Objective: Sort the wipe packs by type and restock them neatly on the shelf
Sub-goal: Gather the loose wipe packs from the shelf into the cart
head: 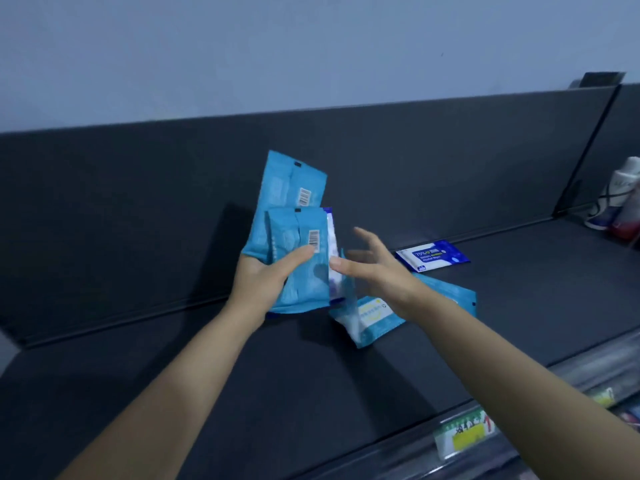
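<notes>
The left hand (266,282) is gripping a fanned stack of light-blue packs (291,237) above the shelf (173,375), and the right hand (374,268) is spreading empty fingers at the stack's right edge. Sorting seems to be under way. The next move is likely gathering the loose light-blue pack (370,317) right of the stack and keeping the dark-blue pack (433,254) beyond it apart.

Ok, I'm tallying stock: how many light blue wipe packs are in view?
4: an upper pack and a front pack in the left hand, a third pack flat on the shelf, a fourth pack partly under the right forearm. Others may hide behind the held ones.
</notes>
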A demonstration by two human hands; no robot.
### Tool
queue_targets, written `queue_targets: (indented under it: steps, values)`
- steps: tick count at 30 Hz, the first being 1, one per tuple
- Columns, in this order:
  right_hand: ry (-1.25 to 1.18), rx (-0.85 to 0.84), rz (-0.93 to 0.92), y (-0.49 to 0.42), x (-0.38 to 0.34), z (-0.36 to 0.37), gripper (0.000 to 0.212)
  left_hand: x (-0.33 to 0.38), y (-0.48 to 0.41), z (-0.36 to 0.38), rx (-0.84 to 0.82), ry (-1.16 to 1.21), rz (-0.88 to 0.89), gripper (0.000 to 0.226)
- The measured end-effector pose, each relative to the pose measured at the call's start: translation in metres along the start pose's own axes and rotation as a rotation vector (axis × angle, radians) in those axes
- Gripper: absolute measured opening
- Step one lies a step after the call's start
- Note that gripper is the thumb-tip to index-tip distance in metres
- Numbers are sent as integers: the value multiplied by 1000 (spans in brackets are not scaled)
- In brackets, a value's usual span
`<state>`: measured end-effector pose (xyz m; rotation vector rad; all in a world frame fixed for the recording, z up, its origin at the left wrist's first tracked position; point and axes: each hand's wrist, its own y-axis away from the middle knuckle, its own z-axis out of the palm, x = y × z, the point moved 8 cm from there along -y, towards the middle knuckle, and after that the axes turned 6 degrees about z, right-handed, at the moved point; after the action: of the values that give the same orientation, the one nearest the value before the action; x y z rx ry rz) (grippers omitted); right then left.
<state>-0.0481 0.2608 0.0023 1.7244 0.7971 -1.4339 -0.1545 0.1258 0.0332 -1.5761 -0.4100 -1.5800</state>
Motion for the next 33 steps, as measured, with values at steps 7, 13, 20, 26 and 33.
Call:
queue_targets:
  steps: [7, 13, 20, 26, 33]
  values:
    - [-190, -48, 72, 1, 20, 15, 48, -41, 5, 16, 30, 130, -324, 31]
    - [-353, -22, 192, 6, 49, 6, 54, -62, 7, 12, -3, -19, -209, 83]
    - [-445, -48, 155, 8, 58, 2, 55, -55, 0, 23, -108, 142, -197, 62]
    - [-605, 49, 139, 23, 74, -18, 55, -60, -8, 53, -117, 66, -224, 19]
    - [-658, 388, 39, 105, 83, -114, 78, -54, 23, 189, -548, -83, -199, 16]
